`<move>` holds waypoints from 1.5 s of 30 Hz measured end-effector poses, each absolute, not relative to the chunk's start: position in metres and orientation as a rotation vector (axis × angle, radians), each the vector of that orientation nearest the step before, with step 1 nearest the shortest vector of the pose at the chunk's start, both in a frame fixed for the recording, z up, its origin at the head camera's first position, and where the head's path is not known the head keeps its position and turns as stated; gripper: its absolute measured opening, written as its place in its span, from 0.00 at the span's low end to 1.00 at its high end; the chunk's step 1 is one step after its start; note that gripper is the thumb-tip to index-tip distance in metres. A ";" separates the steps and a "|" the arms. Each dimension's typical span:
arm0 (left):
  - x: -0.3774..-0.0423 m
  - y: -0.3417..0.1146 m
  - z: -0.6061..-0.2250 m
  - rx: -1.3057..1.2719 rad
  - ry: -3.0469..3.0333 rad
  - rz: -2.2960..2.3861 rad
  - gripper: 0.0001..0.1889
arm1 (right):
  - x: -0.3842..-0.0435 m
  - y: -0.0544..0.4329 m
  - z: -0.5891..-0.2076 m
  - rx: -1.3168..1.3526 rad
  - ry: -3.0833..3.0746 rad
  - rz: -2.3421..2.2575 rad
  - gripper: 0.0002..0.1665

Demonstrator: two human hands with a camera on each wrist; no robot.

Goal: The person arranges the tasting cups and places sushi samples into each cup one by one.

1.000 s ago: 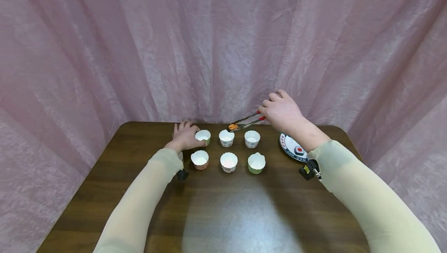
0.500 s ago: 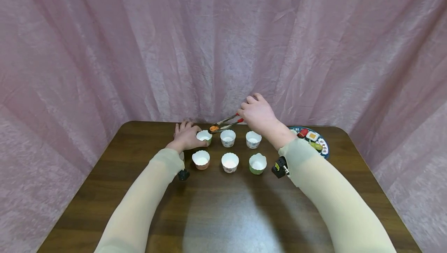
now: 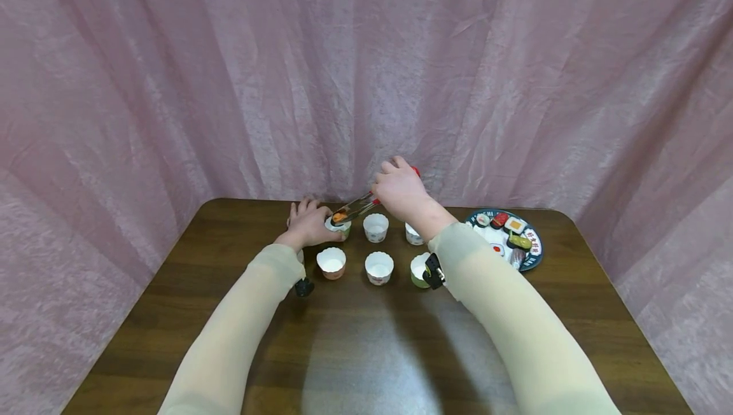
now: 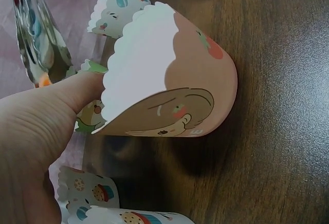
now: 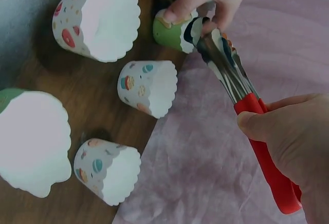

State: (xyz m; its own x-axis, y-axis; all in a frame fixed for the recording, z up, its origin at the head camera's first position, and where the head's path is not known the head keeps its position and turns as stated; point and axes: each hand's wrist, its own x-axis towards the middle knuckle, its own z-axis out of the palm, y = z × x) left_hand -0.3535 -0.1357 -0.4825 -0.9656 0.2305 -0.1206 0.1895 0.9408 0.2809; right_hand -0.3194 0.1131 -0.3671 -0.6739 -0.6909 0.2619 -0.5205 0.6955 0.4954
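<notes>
My left hand (image 3: 309,224) holds the side of a green paper baking cup (image 5: 169,36) at the back left, thumb on its near side. My right hand (image 3: 401,192) grips red-handled metal tongs (image 5: 267,157). Between the tong tips is a small orange piece (image 3: 340,217), right at the mouth of that green cup. In the right wrist view the tips overlap the cup's rim and mostly hide the piece. A pink-brown paper cup (image 4: 200,75) stands just in front of the left hand.
More paper cups stand in two rows, among them a white patterned one (image 3: 376,228) and one in front of it (image 3: 379,268). My right forearm partly covers the right-hand cups. A blue-rimmed plate (image 3: 536,254) with several sushi-like pieces lies at the right. A pink curtain (image 3: 366,84) hangs behind the table.
My right hand has moved left with the tongs and orange piece, from above the middle back cup to the green cup. The plate has come into fuller view. My left hand stays at the cup.
</notes>
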 end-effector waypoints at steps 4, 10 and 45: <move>-0.352 -0.134 -0.481 0.317 2.957 0.386 0.40 | -0.321 0.107 -0.370 0.946 -2.482 -0.543 0.09; -0.349 -0.134 -0.477 0.333 2.967 0.377 0.38 | -0.320 0.105 -0.372 0.937 -2.495 -0.568 0.09; -0.307 -0.148 -0.439 0.688 2.974 0.557 0.43 | -0.239 0.330 -0.361 0.681 -2.623 -0.298 0.26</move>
